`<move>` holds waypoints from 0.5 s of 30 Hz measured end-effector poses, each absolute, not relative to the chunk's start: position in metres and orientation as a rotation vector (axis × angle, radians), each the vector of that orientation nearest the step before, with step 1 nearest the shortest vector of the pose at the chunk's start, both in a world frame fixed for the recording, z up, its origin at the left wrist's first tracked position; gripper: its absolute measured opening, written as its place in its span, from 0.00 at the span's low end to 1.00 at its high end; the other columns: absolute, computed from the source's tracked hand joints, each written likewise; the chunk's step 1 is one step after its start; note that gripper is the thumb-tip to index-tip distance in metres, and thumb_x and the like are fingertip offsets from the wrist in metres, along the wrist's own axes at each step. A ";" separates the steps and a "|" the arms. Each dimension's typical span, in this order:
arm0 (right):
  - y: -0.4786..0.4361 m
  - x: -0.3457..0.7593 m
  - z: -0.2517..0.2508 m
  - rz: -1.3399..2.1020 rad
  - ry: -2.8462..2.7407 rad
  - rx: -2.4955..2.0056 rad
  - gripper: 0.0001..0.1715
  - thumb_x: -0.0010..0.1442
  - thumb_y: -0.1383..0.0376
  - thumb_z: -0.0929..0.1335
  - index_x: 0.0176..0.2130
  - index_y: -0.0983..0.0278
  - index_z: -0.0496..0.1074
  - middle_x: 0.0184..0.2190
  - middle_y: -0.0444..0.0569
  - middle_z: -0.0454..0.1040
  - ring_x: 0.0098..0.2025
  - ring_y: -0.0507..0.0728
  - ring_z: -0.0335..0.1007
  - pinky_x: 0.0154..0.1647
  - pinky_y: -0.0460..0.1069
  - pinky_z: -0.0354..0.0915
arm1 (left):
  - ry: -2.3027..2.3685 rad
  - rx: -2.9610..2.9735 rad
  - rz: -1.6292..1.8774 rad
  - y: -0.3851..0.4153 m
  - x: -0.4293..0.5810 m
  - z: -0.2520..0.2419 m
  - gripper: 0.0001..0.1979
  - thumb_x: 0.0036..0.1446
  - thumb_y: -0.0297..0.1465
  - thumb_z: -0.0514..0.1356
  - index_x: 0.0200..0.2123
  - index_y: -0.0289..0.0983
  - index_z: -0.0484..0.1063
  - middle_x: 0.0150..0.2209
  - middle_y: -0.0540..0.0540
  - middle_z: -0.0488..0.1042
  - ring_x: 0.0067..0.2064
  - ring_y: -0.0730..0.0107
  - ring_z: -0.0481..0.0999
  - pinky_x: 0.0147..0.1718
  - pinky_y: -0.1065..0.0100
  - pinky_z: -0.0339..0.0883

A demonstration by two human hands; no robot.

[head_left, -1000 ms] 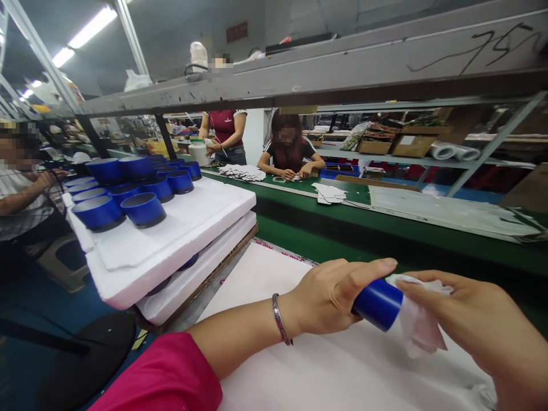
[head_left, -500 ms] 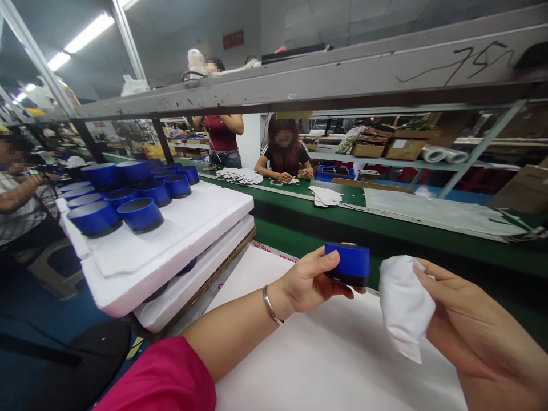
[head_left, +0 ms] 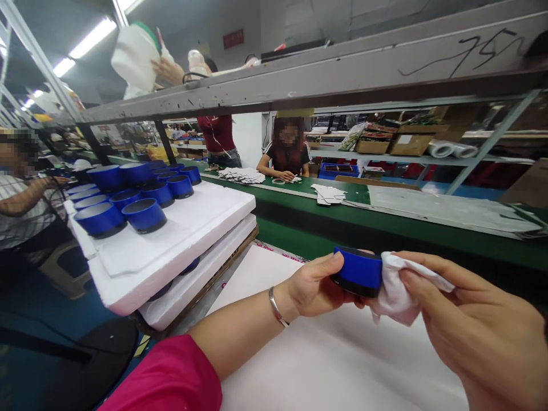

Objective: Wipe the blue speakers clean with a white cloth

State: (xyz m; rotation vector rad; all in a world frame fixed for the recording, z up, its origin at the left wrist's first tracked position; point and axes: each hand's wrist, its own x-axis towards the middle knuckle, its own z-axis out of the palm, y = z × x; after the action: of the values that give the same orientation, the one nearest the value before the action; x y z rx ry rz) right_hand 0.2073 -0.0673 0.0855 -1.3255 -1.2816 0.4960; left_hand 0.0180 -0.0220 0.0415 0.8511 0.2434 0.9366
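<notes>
Held in my left hand [head_left: 314,282] is a blue round housing [head_left: 358,271] with a black lower edge, the thumb on its near side and the other fingers beneath. My right hand [head_left: 466,308] pinches a white cloth [head_left: 398,288], which touches the right end of the housing. Both are above a white sheet [head_left: 342,359] on the work surface. To the left, several similar blue housings [head_left: 144,215] stand on a white foam tray [head_left: 205,214].
A second foam tray [head_left: 205,265] lies below the first. Beyond runs a green conveyor [head_left: 291,220] carrying white card pieces [head_left: 327,194]. One co-worker [head_left: 289,151] sits across it. Overhead crosses a grey shelf [head_left: 334,85]; a black round base [head_left: 103,354] stands on the floor at lower left.
My right hand has brought the cloth left against the housing. The housing has shifted slightly right in my left hand. A standing co-worker now holds a white jug above the shelf.
</notes>
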 end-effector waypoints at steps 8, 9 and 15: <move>-0.089 0.184 0.079 0.054 -1.704 -1.019 0.11 0.72 0.60 0.71 0.51 0.49 0.82 0.49 0.46 0.80 0.42 0.59 0.80 0.43 0.53 0.77 | 0.312 0.895 1.075 -0.029 0.010 0.058 0.41 0.44 0.59 0.78 0.51 0.35 0.79 0.39 0.45 0.77 0.36 0.67 0.75 0.36 0.66 0.66; -0.089 0.179 0.077 0.030 -1.811 -0.911 0.13 0.72 0.64 0.71 0.53 0.50 0.81 0.49 0.46 0.80 0.43 0.57 0.80 0.42 0.51 0.77 | 0.338 0.871 1.096 -0.028 0.009 0.059 0.40 0.44 0.58 0.79 0.50 0.35 0.79 0.39 0.45 0.78 0.38 0.67 0.75 0.38 0.65 0.67; -0.089 0.169 0.082 0.190 -2.178 -0.553 0.13 0.74 0.68 0.65 0.47 0.54 0.79 0.40 0.47 0.82 0.37 0.54 0.81 0.34 0.44 0.77 | 0.449 0.856 1.047 -0.019 0.001 0.061 0.37 0.51 0.57 0.75 0.54 0.36 0.78 0.46 0.40 0.81 0.39 0.64 0.76 0.41 0.63 0.65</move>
State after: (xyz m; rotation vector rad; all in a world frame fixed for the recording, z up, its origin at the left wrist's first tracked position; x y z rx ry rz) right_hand 0.1690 -0.0893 0.0816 -0.5533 -2.1777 0.1899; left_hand 0.0006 -0.0192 0.0609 0.8555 0.4491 1.0472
